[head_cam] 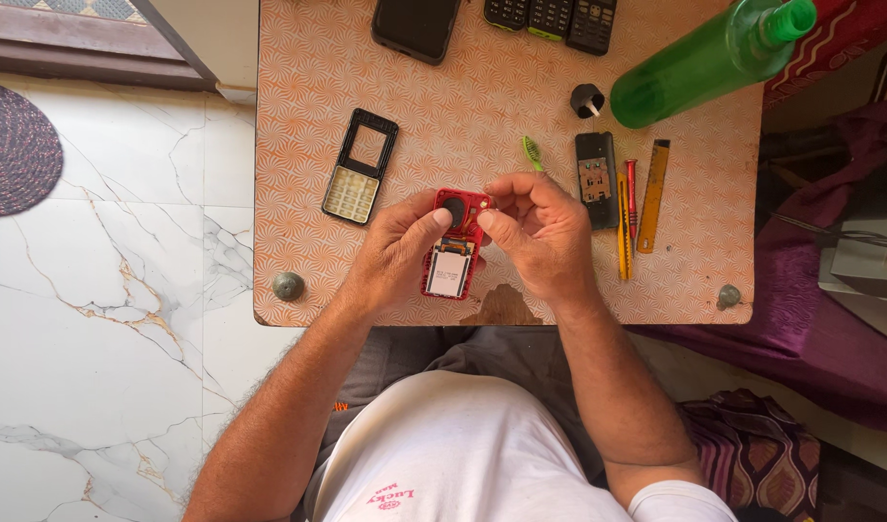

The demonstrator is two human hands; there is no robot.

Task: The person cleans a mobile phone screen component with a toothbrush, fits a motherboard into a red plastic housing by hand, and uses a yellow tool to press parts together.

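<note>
A small red phone body (450,263), stripped of its cover, shows a white screen and a round dark part near its top. My left hand (395,253) grips its left side, thumb by the dark part. My right hand (537,232) pinches the phone's top right corner with thumb and fingers. Both hands hover just above a small orange patterned table (299,116). A black phone front frame with a pale keypad (359,166) lies to the left. A black phone back part (595,177) lies to the right.
A green plastic bottle (700,63) lies at the table's back right, a small black cap (587,100) beside it. Red and yellow screwdrivers and a yellow tool (637,208) lie at right. A dark smartphone (416,27) and several keypad phones (550,19) sit at the back. Marble floor lies left.
</note>
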